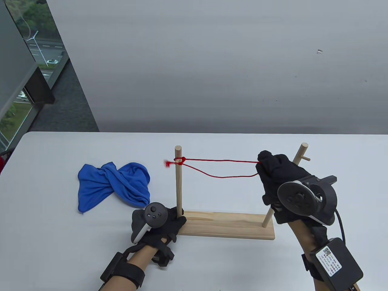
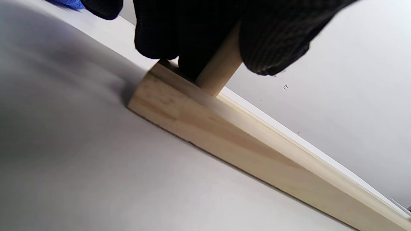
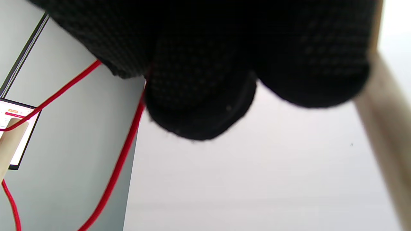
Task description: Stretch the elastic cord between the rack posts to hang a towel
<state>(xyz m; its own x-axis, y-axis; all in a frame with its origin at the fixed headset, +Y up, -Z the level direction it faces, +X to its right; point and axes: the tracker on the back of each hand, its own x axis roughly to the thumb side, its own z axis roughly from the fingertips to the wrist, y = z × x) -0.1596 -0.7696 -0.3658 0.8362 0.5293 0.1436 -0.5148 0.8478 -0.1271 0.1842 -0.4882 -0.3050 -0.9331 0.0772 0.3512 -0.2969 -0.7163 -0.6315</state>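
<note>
A white table [image 1: 60,248] stands before a grey wall. On it sits a wooden rack base [image 1: 230,224] with two posts. The left hand [image 1: 157,224] grips the foot of the left post [image 1: 178,182]. The right hand [image 1: 282,178], closed, holds two strands of red cord [image 1: 221,160] knotted to that post, just beside the right post [image 1: 300,156]. A crumpled blue towel [image 1: 113,186] lies to the left.

One wooden rack base [image 1: 230,225]; two upright posts: left post [image 1: 178,182], right post [image 1: 298,159]. One red elastic cord [image 1: 224,160]. One blue towel [image 1: 113,186], left of base. Two gloved hands: left hand [image 1: 157,224], right hand [image 1: 282,178].
</note>
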